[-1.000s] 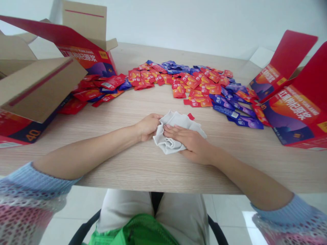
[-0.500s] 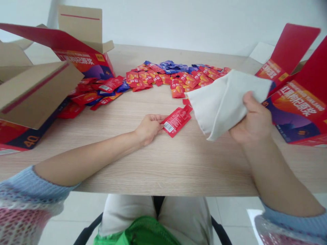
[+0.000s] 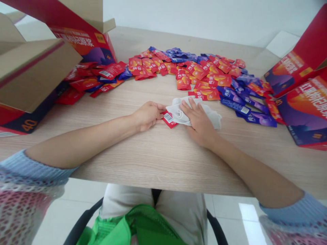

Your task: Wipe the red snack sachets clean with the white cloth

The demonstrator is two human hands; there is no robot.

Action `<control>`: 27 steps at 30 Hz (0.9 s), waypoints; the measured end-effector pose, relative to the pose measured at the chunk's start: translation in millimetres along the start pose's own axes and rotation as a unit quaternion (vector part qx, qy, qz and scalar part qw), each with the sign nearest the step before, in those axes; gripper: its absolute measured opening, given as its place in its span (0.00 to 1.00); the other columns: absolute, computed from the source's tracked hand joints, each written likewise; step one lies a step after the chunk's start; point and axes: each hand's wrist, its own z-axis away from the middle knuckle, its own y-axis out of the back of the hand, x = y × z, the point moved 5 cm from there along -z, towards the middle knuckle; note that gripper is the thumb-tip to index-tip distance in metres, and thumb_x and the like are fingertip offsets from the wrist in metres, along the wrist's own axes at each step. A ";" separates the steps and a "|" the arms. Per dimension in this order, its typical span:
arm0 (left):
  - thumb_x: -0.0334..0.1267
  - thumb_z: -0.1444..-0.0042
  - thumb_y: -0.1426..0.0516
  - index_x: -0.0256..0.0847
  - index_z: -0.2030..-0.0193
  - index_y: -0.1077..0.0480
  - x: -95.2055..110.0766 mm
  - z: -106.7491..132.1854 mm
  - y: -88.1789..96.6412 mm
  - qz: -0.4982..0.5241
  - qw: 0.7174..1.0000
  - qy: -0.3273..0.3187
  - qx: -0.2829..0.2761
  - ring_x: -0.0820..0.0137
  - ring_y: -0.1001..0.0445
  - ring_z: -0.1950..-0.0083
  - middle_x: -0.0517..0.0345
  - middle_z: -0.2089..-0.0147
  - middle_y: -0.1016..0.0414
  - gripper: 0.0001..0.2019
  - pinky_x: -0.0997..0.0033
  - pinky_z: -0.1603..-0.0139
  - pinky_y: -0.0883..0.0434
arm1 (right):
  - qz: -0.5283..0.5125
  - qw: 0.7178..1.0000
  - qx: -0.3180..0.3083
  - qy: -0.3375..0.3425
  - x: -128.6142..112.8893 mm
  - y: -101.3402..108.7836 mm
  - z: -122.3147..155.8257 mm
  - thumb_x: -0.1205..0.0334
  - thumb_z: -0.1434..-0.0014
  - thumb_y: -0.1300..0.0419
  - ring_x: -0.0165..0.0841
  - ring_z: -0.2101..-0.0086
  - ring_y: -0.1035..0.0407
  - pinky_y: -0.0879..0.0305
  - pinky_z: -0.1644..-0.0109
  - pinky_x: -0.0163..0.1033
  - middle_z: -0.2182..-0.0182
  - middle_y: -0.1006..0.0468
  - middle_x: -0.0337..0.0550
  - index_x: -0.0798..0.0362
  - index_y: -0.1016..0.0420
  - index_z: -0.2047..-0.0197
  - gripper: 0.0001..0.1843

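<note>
A red sachet (image 3: 169,119) lies on the wooden table with its barcode end showing; the cloth hides the rest. My left hand (image 3: 148,116) pinches the sachet's left edge between thumb and fingers. Flat on top of a crumpled white cloth (image 3: 213,115) rests my right hand (image 3: 198,122), fingers spread, pressing the cloth onto the sachet. Just beyond the cloth lies a heap of red and orange sachets (image 3: 206,80), with purple-blue sachets (image 3: 251,98) on its right side.
Two open red and purple cartons (image 3: 25,117) stand at the left, with more sachets (image 3: 87,80) spilled beside them. Further open cartons (image 3: 306,112) stand at the right. The table's front edge (image 3: 163,185) runs just before my lap, and a wall (image 3: 194,20) rises behind.
My right hand has brought the cloth down and left onto the sachet, flattening it out. The purple-blue sachets it covered now show. My left hand still holds the sachet's edge.
</note>
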 end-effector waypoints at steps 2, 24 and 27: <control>0.13 0.61 0.51 0.28 0.62 0.23 0.2 -1.6 -1.0 0.005 1.000 -0.014 0.005 0.68 0.21 0.66 0.50 0.67 0.20 0.22 0.72 0.64 0.23 | 0.026 0.999 -0.034 0.001 -1.1 -2.2 -0.2 0.68 0.40 0.50 0.40 0.32 0.58 0.62 0.30 0.56 0.31 0.48 0.52 0.59 0.48 0.31 0.34; 0.13 0.51 0.50 0.29 0.60 0.25 2.5 -10.8 9.3 -0.006 1.000 -0.011 0.005 0.69 0.21 0.66 0.50 0.66 0.20 0.18 0.71 0.64 0.24 | -0.496 0.746 0.419 -0.152 40.1 72.2 24.6 0.54 0.36 0.46 0.39 0.48 0.30 0.37 0.40 0.51 0.52 0.23 0.44 0.50 0.26 0.52 0.14; 0.14 0.51 0.51 0.30 0.60 0.24 1.6 -7.5 7.2 -0.039 0.997 -0.028 0.056 0.71 0.22 0.70 0.52 0.69 0.20 0.19 0.73 0.69 0.24 | -0.383 0.754 0.501 -0.184 58.7 80.7 33.3 0.54 0.37 0.45 0.42 0.51 0.28 0.34 0.43 0.54 0.55 0.22 0.45 0.51 0.25 0.54 0.14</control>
